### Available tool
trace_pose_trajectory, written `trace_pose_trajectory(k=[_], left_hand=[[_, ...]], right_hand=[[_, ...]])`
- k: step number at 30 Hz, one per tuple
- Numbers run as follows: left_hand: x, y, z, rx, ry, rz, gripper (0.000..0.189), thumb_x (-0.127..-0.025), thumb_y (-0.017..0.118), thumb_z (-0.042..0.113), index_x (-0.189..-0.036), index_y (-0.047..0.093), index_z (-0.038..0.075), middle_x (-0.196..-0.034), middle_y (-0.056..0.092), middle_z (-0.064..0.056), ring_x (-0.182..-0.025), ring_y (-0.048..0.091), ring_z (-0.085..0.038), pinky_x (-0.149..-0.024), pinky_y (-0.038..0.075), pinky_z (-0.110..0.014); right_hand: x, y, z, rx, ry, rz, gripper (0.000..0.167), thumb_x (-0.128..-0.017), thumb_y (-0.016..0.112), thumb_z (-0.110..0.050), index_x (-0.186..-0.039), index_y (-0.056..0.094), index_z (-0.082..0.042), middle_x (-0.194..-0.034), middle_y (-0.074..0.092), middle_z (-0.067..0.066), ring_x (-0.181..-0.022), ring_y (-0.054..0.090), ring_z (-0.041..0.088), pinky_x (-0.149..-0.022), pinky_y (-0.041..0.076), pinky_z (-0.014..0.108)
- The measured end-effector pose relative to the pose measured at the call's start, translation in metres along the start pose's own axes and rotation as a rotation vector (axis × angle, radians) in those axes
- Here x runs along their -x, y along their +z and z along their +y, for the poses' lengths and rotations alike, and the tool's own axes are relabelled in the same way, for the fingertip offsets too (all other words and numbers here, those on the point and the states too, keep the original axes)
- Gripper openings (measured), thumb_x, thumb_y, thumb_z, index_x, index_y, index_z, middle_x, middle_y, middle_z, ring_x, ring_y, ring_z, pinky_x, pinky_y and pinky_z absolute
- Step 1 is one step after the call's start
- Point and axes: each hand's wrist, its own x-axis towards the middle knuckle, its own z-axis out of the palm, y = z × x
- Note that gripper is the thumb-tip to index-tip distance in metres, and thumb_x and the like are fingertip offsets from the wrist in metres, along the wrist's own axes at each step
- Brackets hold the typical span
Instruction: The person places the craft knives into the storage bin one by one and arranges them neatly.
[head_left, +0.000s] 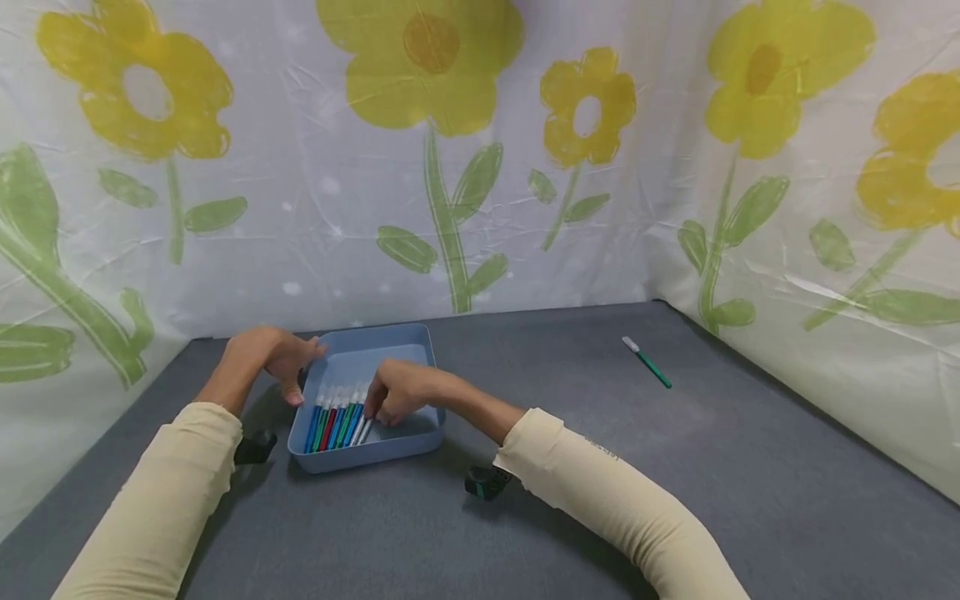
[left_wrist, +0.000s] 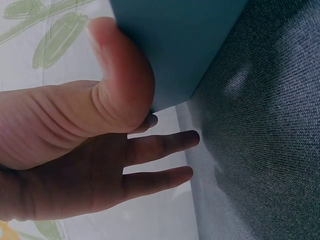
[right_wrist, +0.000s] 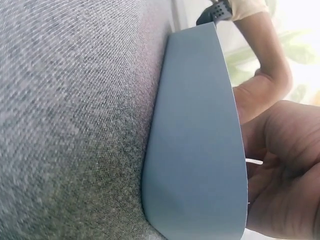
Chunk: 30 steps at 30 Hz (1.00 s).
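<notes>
A shallow blue tray (head_left: 365,452) holds several slim markers (head_left: 330,423) in a slanted row on its left side, with clear-white caps and blue, green, red and whitish barrels. My right hand (head_left: 401,390) reaches into the tray from the right, fingers curled down at the row's right end, pinching a whitish marker (head_left: 367,429). In the right wrist view, the tray's wall hides most of those fingertips. My left hand (head_left: 281,357) is at the tray's far left corner. Its bent thumb (left_wrist: 127,75) lies against the outer wall, and two fingers stretch out straight past the tray.
A lone green marker (head_left: 647,362) with a white cap lies toward the right on the dark grey tabletop (head_left: 555,400). Behind and beside the table hangs a white curtain (head_left: 300,208) printed with yellow flowers. Black wrist devices (head_left: 487,482) sit under both cream sleeves.
</notes>
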Motion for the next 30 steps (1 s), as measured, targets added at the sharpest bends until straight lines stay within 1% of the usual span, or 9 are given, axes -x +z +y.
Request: trace_pose_trajectory(k=[4,8,12,16,22,23,25,28,30], left_hand=[[-0.001,0.001,0.0,-0.037,0.01,0.01,0.131,-0.08,0.088,0.042,-0.165,0.001,-0.006,-0.168,-0.01,-0.038,-0.157,0.002,-0.059,-0.124,0.025,-0.067],[0.0,0.001,0.0,-0.045,0.018,0.009,0.13,-0.08,0.088,0.042,-0.165,0.002,-0.007,-0.168,-0.009,-0.039,-0.157,0.003,-0.059,-0.124,0.025,-0.066],[0.0,0.0,0.0,-0.032,0.018,0.0,0.13,-0.081,0.088,0.04,-0.165,0.0,-0.006,-0.168,-0.012,-0.038,-0.156,0.001,-0.059,-0.124,0.025,-0.067],[0.0,-0.001,-0.001,0.005,0.013,-0.005,0.132,-0.081,0.088,0.038,-0.165,-0.003,-0.006,-0.168,-0.015,-0.037,-0.157,-0.002,-0.059,-0.124,0.023,-0.068],[0.001,0.0,-0.002,0.001,0.011,-0.009,0.131,-0.081,0.088,0.039,-0.165,-0.003,-0.006,-0.168,-0.014,-0.038,-0.156,-0.002,-0.059,-0.125,0.021,-0.068],[0.001,0.001,-0.002,-0.001,0.011,-0.011,0.13,-0.082,0.088,0.038,-0.165,-0.003,-0.006,-0.168,-0.015,-0.037,-0.156,-0.002,-0.059,-0.125,0.022,-0.068],[0.002,0.001,-0.001,0.025,0.006,-0.017,0.13,-0.082,0.088,0.036,-0.165,-0.005,-0.005,-0.167,-0.017,-0.037,-0.156,-0.005,-0.059,-0.125,0.022,-0.068],[0.001,0.0,-0.001,0.034,0.005,-0.014,0.131,-0.082,0.088,0.035,-0.165,-0.005,-0.005,-0.168,-0.017,-0.036,-0.156,-0.006,-0.059,-0.125,0.021,-0.068],[0.0,0.001,-0.003,0.03,0.007,-0.009,0.131,-0.081,0.088,0.036,-0.165,-0.005,-0.005,-0.168,-0.017,-0.036,-0.156,-0.005,-0.059,-0.125,0.021,-0.068]], right_hand=[[-0.001,0.0,0.001,-0.012,-0.002,-0.018,0.023,-0.096,0.06,0.014,-0.113,0.075,0.01,-0.115,0.075,0.027,-0.092,0.074,0.028,-0.076,0.061,0.026],[0.001,-0.006,0.001,-0.05,0.017,-0.028,0.023,-0.098,0.059,0.012,-0.116,0.073,0.01,-0.114,0.074,0.028,-0.096,0.075,0.035,-0.081,0.063,0.033],[0.007,-0.02,0.0,-0.09,0.046,0.028,0.024,-0.099,0.06,0.009,-0.121,0.071,0.01,-0.113,0.074,0.031,-0.1,0.075,0.041,-0.088,0.063,0.043],[0.013,-0.034,0.0,-0.095,0.064,0.078,0.026,-0.1,0.062,0.006,-0.124,0.07,0.01,-0.113,0.074,0.031,-0.099,0.074,0.04,-0.09,0.063,0.044],[0.022,-0.055,0.006,-0.132,0.116,0.148,0.025,-0.101,0.063,-0.001,-0.125,0.071,0.005,-0.115,0.075,0.026,-0.099,0.075,0.032,-0.096,0.061,0.045],[0.024,-0.06,0.007,-0.153,0.126,0.169,0.025,-0.102,0.064,-0.002,-0.124,0.071,0.005,-0.114,0.076,0.025,-0.096,0.076,0.029,-0.096,0.061,0.045],[0.031,-0.074,0.01,-0.196,0.139,0.224,0.024,-0.102,0.064,-0.003,-0.124,0.072,0.004,-0.111,0.077,0.022,-0.089,0.076,0.022,-0.091,0.063,0.04],[0.046,-0.097,0.016,-0.29,0.137,0.33,0.024,-0.102,0.064,-0.003,-0.123,0.072,0.005,-0.099,0.077,0.016,-0.076,0.073,0.013,-0.079,0.064,0.031],[0.057,-0.111,0.021,-0.338,0.133,0.399,0.024,-0.101,0.065,-0.003,-0.123,0.071,0.006,-0.091,0.076,0.011,-0.071,0.071,0.01,-0.07,0.062,0.026]])
